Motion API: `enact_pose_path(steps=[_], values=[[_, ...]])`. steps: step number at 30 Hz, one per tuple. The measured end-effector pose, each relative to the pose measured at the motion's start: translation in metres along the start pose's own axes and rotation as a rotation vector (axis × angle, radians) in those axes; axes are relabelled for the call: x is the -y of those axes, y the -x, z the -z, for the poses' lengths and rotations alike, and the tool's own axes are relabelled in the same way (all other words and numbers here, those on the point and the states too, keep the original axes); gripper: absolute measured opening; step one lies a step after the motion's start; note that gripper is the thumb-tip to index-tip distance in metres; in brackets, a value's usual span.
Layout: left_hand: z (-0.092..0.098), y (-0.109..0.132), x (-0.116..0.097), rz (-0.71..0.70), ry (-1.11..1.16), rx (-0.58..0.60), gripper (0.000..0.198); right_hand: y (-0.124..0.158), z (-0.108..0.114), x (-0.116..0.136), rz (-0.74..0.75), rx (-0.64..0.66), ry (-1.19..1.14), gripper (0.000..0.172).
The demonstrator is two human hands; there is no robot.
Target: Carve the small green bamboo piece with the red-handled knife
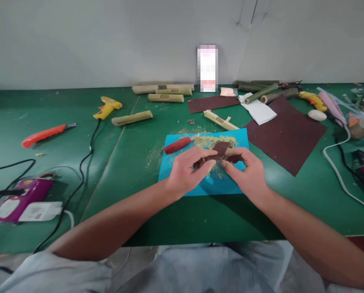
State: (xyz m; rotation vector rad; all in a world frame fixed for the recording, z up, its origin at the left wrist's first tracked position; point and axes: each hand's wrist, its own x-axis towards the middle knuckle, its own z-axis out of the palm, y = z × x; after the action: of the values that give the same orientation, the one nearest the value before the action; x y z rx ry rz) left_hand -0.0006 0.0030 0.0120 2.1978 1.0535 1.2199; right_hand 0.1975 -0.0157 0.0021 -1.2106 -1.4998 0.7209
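My left hand and my right hand meet over a blue mat on the green table. Both pinch a small piece of dark brown sandpaper, folded around something I cannot make out. Pale green bamboo shavings lie heaped on the mat just beyond my fingers. A red-handled carving knife rests on the mat's far left corner, close to my left hand.
A large sandpaper sheet lies right of the mat, a smaller strip behind it. Several bamboo pieces are scattered at the back. Yellow glue gun and orange cutter lie left; cables and a purple box near left.
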Motion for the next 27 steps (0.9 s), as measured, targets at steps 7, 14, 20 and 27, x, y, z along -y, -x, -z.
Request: enact_pose_path(steps=[7, 14, 20, 27], values=[[-0.001, 0.0, -0.003, 0.002, 0.085, 0.032, 0.024, 0.002, 0.001, -0.003, 0.084, -0.029, -0.068, 0.024], [-0.003, 0.006, -0.003, -0.027, 0.191, 0.087, 0.034, 0.001, 0.005, 0.001, 0.273, 0.021, -0.153, 0.017], [-0.014, 0.008, 0.006, 0.433, 0.784, -0.002, 0.055, 0.002, 0.005, 0.001, 0.294, 0.092, -0.201, 0.013], [-0.011, -0.007, 0.009, 0.68, 0.881, 0.032, 0.042, 0.002, 0.004, -0.002, 0.084, 0.221, -0.259, 0.013]])
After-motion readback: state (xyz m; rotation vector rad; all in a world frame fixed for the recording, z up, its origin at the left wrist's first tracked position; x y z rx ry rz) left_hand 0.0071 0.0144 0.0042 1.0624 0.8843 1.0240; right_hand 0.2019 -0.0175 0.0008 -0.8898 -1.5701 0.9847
